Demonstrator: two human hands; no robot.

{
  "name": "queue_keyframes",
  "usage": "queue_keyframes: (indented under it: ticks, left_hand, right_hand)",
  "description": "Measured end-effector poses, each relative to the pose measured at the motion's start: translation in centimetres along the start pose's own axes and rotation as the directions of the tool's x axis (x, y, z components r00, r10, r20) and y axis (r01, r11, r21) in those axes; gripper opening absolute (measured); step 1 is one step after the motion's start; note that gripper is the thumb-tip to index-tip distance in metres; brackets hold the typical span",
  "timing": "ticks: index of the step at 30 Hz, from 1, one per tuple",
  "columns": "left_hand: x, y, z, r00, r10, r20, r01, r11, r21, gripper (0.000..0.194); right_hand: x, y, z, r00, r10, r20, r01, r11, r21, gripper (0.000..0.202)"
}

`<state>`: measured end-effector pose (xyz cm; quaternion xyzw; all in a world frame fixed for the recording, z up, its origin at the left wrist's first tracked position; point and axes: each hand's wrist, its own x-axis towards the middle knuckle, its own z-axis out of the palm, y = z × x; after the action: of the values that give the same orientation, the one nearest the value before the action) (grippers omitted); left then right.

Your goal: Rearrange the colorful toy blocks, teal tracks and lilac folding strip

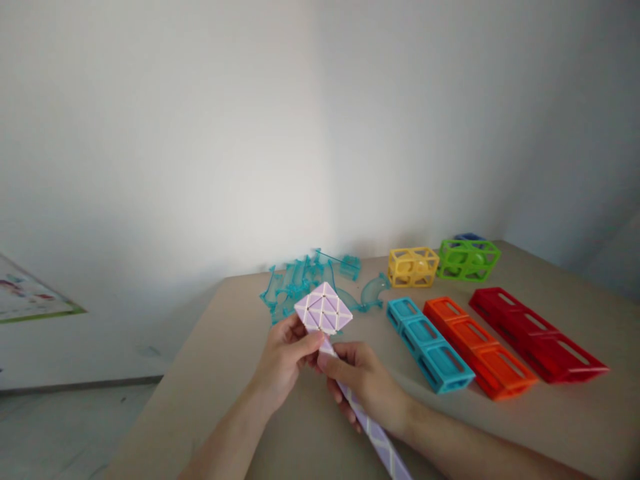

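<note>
Just ahead of my pinching left hand (pixel 287 353) juts the toy (pixel 324 310), its tail (pixel 383 443) slanting back-right through my clasping right hand (pixel 373 383).

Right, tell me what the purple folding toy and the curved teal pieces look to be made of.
The purple toy: probably hard plastic, satiny, with crisp flat facets and pale edges. The teal pieces: likely clear tinted plastic, glossy, since the table shows through them.
</note>
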<state>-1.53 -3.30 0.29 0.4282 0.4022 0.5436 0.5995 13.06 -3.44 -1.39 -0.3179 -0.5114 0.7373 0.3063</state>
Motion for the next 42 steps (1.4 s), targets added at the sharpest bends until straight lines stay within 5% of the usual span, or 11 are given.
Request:
queue_keyframes:
  ticks: [12,16,25,31,38,42]
  left_hand:
    - [-0.3,-0.1,-0.7,0.997,-0.037,0.066,0.044,0.993,-0.109,0.025]
    - [-0.4,-0.2,-0.6,0.999,0.023,0.042,-0.019,0.996,-0.091,0.027]
    - [-0.6,-0.7,-0.7,0.963,0.269,0.002,-0.249,0.889,0.385,0.029]
    - [-0.4,-2.1,-0.7,0.938,0.346,-0.033,-0.245,0.726,0.642,0.023]
    - [-0.3,-1.6,-0.9,0.966,0.255,0.043,-0.241,0.828,0.507,0.029]
    - [-0.4,-2.1,-0.6,0.946,0.324,-0.017,-0.222,0.684,0.695,0.023]
  right_hand:
    - [-0.3,-0.7,-0.7,0.987,-0.031,0.155,0.033,0.999,-0.011,0.037]
    - [-0.4,-0.9,-0.4,0.995,-0.037,0.089,0.041,0.998,-0.049,0.038]
    - [0.3,0.1,-0.6,0.997,0.08,-0.023,-0.082,0.993,-0.081,0.033]
    - [0.2,0.5,-0.6,0.969,-0.025,-0.247,-0.085,0.902,-0.423,0.041]
    - [-0.1,-0.2,-0.6,0.978,-0.066,-0.196,-0.032,0.886,-0.463,0.04]
    - [-0.4,-0.2,-0.5,0.939,-0.214,-0.268,-0.015,0.755,-0.656,0.034]
